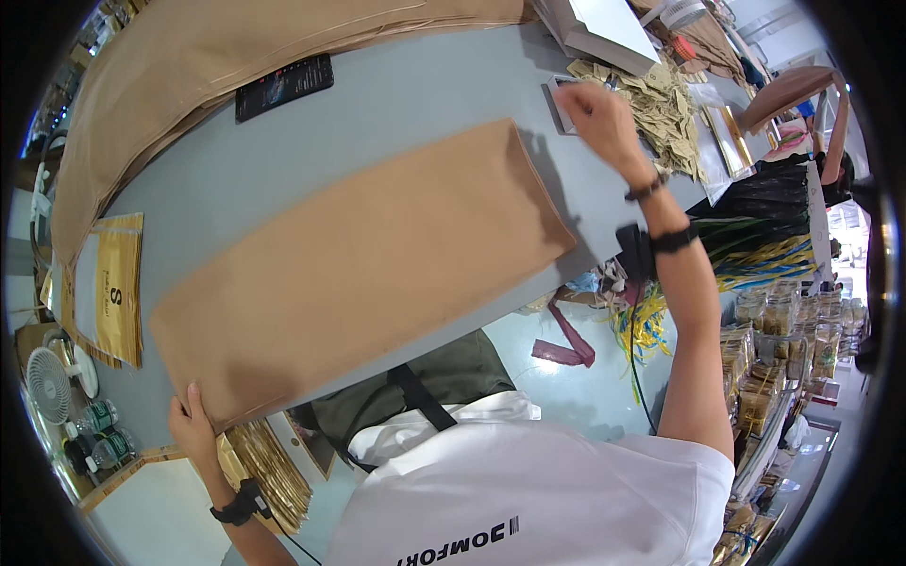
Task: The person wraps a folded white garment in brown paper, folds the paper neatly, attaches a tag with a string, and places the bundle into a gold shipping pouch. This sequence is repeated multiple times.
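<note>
A folded piece of tan fabric [368, 262] lies slantwise across the grey table [191, 205] before me. My left hand [192, 421] grips its near left corner, the thumb on top and the other fingers partly hidden at the edge. Beyond the fabric's right end, my right hand [598, 120] is raised, slightly blurred, over a small white open box [564, 106]. Its fingers are curled; whether anything is between them cannot be told. A heap of small beige tags [662, 106] lies just beyond that hand.
A large tan fabric stack [163, 78] covers the far left side, beside a black smartphone [284, 86]. Printed yellow packaging bags [119, 290] lie at left, near a white fan [49, 385] and plastic bottles [110, 447]. A white box [601, 32] stands at the far right; another person [835, 148] is beyond.
</note>
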`<state>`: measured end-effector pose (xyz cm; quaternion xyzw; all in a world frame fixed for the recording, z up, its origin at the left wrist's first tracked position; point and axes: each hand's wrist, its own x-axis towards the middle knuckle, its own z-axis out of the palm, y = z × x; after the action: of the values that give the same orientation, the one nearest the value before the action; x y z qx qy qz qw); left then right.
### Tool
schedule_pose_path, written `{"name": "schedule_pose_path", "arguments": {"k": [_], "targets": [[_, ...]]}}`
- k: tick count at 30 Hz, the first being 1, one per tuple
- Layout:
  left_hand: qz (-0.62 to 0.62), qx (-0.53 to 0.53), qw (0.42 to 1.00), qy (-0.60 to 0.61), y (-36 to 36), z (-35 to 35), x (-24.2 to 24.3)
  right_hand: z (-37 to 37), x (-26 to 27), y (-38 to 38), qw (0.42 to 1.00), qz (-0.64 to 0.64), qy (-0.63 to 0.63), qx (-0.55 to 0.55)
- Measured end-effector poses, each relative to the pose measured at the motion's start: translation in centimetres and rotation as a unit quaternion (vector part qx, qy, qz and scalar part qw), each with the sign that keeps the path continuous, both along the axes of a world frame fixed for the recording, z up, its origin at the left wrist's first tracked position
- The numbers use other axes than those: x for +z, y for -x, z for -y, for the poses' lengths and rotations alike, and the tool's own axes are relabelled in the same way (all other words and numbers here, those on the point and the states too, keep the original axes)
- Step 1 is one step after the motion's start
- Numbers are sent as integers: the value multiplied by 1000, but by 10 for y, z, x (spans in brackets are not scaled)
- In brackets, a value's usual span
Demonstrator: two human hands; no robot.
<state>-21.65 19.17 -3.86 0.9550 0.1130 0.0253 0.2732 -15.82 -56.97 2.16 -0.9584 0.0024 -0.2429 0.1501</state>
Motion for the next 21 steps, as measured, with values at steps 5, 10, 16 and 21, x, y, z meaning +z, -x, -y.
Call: {"name": "schedule_pose_path", "arguments": {"k": [5, 10, 16, 21], "targets": [[77, -11, 997, 23, 7, 9, -5, 83, 15, -93, 975, 59, 87, -196], [56, 29, 998, 16, 13, 14, -12, 125, 15, -114, 957, -35, 146, -249], [-42, 39, 997, 46, 11, -15, -5, 148, 20, -113, 949, -49, 213, -225], [3, 27, 983, 182, 13, -16, -14, 135, 28, -115, 939, 56, 209, -267]]}}
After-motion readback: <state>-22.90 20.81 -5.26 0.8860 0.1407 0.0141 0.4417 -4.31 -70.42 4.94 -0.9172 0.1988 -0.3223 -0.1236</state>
